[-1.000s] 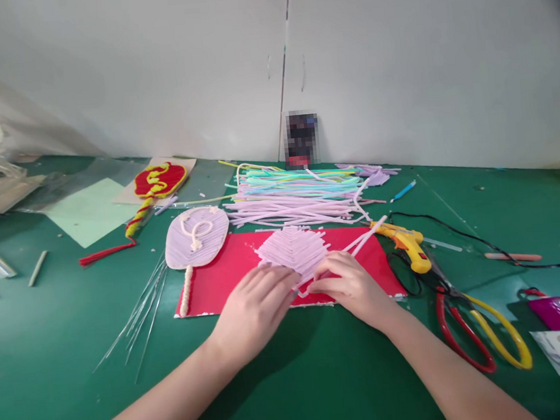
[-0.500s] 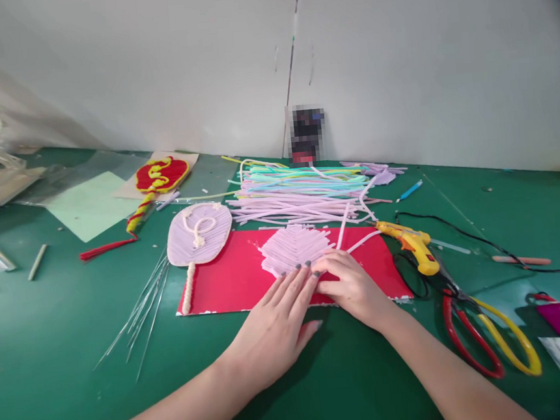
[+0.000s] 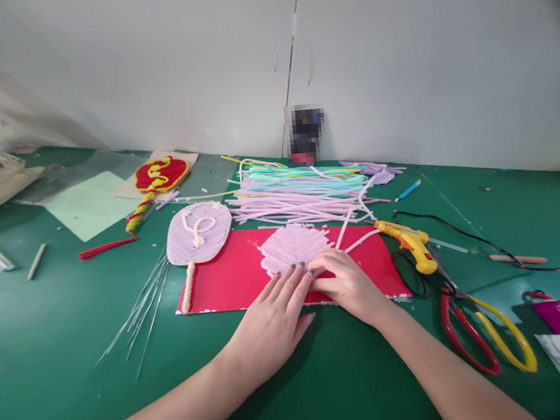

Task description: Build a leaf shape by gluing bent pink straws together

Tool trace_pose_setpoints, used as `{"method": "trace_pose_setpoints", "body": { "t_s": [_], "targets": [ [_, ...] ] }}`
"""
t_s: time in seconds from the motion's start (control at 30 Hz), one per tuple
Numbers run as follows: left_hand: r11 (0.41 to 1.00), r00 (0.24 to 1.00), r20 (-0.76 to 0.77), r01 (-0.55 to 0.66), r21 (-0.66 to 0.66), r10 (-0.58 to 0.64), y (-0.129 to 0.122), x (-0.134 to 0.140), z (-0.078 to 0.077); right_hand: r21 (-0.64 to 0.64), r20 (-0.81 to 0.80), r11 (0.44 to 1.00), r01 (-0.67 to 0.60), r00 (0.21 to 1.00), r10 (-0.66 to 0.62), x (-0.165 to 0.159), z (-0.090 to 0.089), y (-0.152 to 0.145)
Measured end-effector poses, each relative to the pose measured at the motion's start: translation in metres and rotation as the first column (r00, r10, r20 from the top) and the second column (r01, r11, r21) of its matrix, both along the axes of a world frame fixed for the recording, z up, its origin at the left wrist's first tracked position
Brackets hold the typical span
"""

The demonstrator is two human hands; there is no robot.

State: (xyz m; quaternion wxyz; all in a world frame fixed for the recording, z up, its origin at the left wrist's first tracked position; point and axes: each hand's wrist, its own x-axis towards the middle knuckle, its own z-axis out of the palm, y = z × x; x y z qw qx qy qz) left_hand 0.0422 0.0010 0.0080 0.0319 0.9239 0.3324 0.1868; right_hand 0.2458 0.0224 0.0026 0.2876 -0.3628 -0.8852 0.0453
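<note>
A lilac panel of pipe cleaners (image 3: 293, 245), laid in a leaf-like slanted pattern, lies on a red sheet (image 3: 245, 265). Flat and with its fingers stretched out, my left hand (image 3: 277, 321) rests on the panel's lower edge. My right hand (image 3: 348, 282) is closed in a pinch against the panel's lower right side, touching my left fingertips. A pale pink pipe cleaner (image 3: 343, 229) comes out above it; the pinched end is hidden behind my fingers. Left of the panel is a lilac round fan (image 3: 198, 233) with a cream looped cord and a twisted handle.
Behind the sheet lies a pile of pipe cleaners (image 3: 303, 201). A yellow glue gun (image 3: 413, 247) and red-and-yellow-handled scissors (image 3: 471, 324) lie to the right. Thin wires (image 3: 139, 314), a red fan (image 3: 162, 174) and pale green paper (image 3: 90, 203) are on the left.
Both hands have shifted very slightly left along the panel's lower edge. Their grip looks the same, and the other things stay in place.
</note>
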Motion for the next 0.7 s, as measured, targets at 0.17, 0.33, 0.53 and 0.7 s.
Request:
{"method": "trace_pose_setpoints", "body": {
  "t_s": [0.17,0.33,0.53,0.7],
  "targets": [
    [1.0,0.998,-0.058,-0.012,0.005,0.012,-0.002,-0.001,-0.005,-0.049,-0.036,0.998,0.035,0.999,-0.037,-0.003,0.0,0.001],
    [1.0,0.993,-0.112,-0.026,-0.002,0.025,-0.003,-0.004,-0.011,-0.117,-0.098,0.99,0.081,0.991,-0.092,-0.001,-0.002,0.002],
    [0.999,0.99,-0.141,-0.021,-0.034,0.016,-0.001,-0.006,-0.014,-0.147,-0.095,0.978,0.148,0.982,-0.162,0.003,-0.004,0.002],
    [0.999,0.99,-0.138,-0.005,-0.032,0.001,0.0,-0.004,-0.01,-0.12,-0.065,0.973,0.195,0.977,-0.204,0.007,-0.002,0.003]
  ]
}}
